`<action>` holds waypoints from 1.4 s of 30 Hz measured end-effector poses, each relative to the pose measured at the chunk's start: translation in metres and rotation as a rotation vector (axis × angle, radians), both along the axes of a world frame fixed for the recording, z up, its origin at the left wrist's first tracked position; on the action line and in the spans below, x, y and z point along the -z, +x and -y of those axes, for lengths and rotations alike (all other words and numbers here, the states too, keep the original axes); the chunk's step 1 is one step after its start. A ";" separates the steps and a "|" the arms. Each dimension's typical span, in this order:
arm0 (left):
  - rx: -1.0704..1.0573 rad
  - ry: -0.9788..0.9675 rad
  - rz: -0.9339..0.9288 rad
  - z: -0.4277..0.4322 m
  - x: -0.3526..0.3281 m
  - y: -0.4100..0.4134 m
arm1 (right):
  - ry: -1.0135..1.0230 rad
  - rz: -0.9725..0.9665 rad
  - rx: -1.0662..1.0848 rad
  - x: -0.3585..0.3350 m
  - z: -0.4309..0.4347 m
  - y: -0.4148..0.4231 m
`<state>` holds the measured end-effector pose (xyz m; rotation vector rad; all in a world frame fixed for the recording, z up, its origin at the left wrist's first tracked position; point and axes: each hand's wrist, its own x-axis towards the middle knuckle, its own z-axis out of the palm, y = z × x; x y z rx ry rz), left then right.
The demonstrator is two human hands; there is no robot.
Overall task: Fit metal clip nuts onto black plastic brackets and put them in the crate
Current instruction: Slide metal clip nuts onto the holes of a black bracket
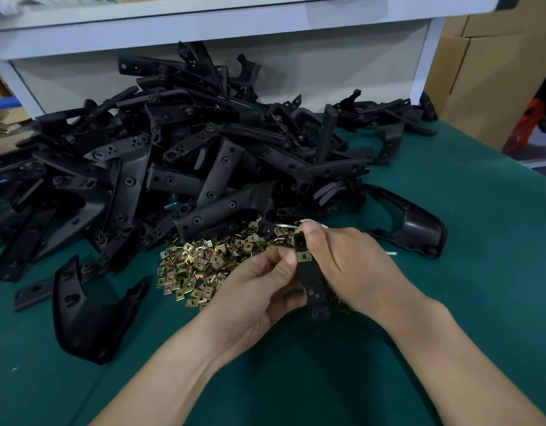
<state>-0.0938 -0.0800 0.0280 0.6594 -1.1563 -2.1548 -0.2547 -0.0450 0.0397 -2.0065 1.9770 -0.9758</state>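
Observation:
My right hand [351, 265] grips a narrow black plastic bracket [313, 287] held upright over the green table, its thumb near the bracket's top end. A brass-coloured clip nut [304, 257] sits on the bracket's upper part. My left hand [259, 287] pinches at that clip nut from the left with thumb and fingers. Just behind the hands lies a heap of loose clip nuts [204, 265]. A big pile of black brackets [188, 155] fills the table behind it. No crate is in view.
One curved black bracket [90, 312] lies at the near left, another [413, 229] at the right. The green table [296, 379] extends toward me. A white shelf unit [204, 32] stands behind the pile, and cardboard boxes [487, 72] at the far right.

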 end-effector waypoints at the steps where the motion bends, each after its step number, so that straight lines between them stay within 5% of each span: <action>1: -0.013 -0.105 0.055 0.001 -0.002 0.002 | 0.005 0.014 -0.007 0.000 0.000 -0.002; 6: -0.515 -1.146 0.751 0.020 0.000 0.024 | 0.027 0.124 0.040 -0.005 -0.001 -0.016; 8: -0.580 -1.361 0.976 0.028 0.004 0.031 | 0.038 0.156 0.061 -0.004 0.000 -0.021; 13: -0.364 -1.391 1.354 0.033 0.018 0.031 | 0.086 0.118 0.033 -0.001 0.002 -0.018; 42: -0.743 -1.366 1.247 0.040 0.010 0.037 | 0.024 0.075 0.000 0.007 0.002 -0.019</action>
